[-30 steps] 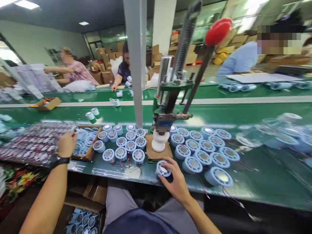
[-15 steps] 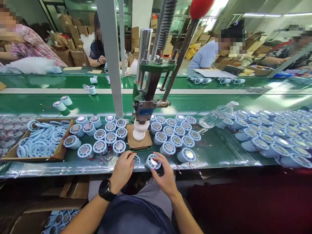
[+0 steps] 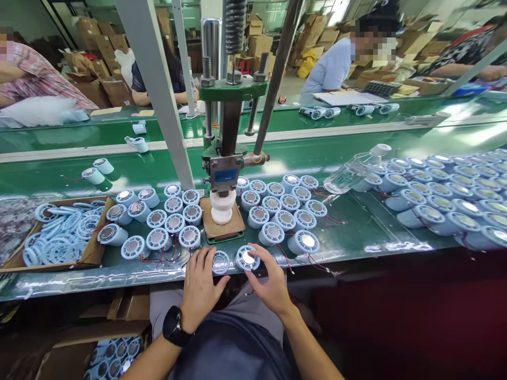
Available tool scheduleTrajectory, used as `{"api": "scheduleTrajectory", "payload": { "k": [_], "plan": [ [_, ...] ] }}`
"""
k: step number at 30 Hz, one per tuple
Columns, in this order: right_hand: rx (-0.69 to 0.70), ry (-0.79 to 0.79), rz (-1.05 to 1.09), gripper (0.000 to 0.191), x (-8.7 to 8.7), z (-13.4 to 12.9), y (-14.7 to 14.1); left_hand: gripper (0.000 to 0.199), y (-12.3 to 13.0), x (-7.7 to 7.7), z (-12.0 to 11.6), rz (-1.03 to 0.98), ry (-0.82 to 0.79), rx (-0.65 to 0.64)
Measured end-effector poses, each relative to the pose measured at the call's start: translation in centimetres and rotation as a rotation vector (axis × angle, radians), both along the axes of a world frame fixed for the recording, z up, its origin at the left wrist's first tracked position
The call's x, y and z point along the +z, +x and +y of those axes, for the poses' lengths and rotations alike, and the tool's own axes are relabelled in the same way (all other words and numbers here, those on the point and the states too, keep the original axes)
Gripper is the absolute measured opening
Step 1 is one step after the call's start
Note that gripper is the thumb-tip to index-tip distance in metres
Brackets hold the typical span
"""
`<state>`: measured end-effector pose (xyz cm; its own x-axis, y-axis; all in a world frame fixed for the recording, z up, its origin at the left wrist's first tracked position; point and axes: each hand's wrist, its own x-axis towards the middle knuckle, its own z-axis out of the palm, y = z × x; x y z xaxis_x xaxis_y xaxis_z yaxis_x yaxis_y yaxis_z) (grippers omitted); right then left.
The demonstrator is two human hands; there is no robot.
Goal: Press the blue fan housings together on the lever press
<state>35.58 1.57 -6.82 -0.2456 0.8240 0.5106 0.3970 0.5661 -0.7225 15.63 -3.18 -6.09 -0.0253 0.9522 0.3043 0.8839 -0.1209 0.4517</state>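
Note:
My right hand (image 3: 269,279) grips a light-blue round motor unit (image 3: 247,258) with a shiny top, at the bench's front edge. My left hand (image 3: 204,279) lies open with its thumb apart, beside a light-blue ring piece (image 3: 220,262) on the bench. Behind both hands stands a green hand press (image 3: 233,92). Its white press head (image 3: 222,207) is over a brown pad (image 3: 232,228). Similar blue units (image 3: 174,223) stand left of the press, and more units (image 3: 285,219) stand to its right.
A cardboard box of blue rings (image 3: 105,232) is at the left. A plastic bottle (image 3: 350,171) leans near many units (image 3: 459,211) at the right. A grey post (image 3: 158,89) rises behind the bench. Several people sit across the green belt (image 3: 309,140).
My left hand has opened, its thumb now away from the fingers and the ring piece more exposed. My right hand stays on the unit. The camera view has shifted.

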Motion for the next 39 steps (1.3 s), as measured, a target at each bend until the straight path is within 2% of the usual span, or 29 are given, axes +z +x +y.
{"api": "scheduleTrajectory", "payload": {
  "k": [4,7,10,15,17,22,25,33,39],
  "plan": [
    [0.000,-0.011,0.025,0.041,-0.2,-0.2,-0.7,0.049,-0.6,0.3,-0.1,-0.198,-0.018,0.007],
    [0.051,-0.036,0.044,0.047,-0.3,-0.2,-2.5,0.060,-1.4,1.7,-0.2,-0.445,-0.059,0.008],
    [0.105,-0.057,0.055,0.053,-0.3,0.1,-4.5,0.067,-2.0,3.2,0.0,-0.577,-0.086,0.017],
    [0.092,-0.100,0.077,0.054,-0.2,0.8,-6.2,0.056,-1.6,4.3,0.0,-0.735,0.058,0.074],
    [0.105,-0.084,0.086,0.055,-0.3,0.9,-6.4,0.055,-1.1,4.1,0.1,-0.790,0.088,0.065],
    [0.109,-0.057,0.090,0.061,-0.8,0.8,-6.4,0.058,-0.4,2.3,0.9,-0.763,-0.056,0.022],
    [0.090,-0.053,0.074,0.060,-0.8,0.8,-6.4,0.056,-0.5,1.5,1.2,-0.748,-0.062,0.016],
    [0.034,0.004,0.074,0.062,-0.6,0.6,-6.7,0.056,0.0,1.5,1.5,-0.791,-0.067,0.028],
    [0.033,0.032,0.021,0.073,-0.9,0.3,-6.7,0.057,0.4,1.0,1.5,-0.930,-0.072,0.081]
  ]
}}
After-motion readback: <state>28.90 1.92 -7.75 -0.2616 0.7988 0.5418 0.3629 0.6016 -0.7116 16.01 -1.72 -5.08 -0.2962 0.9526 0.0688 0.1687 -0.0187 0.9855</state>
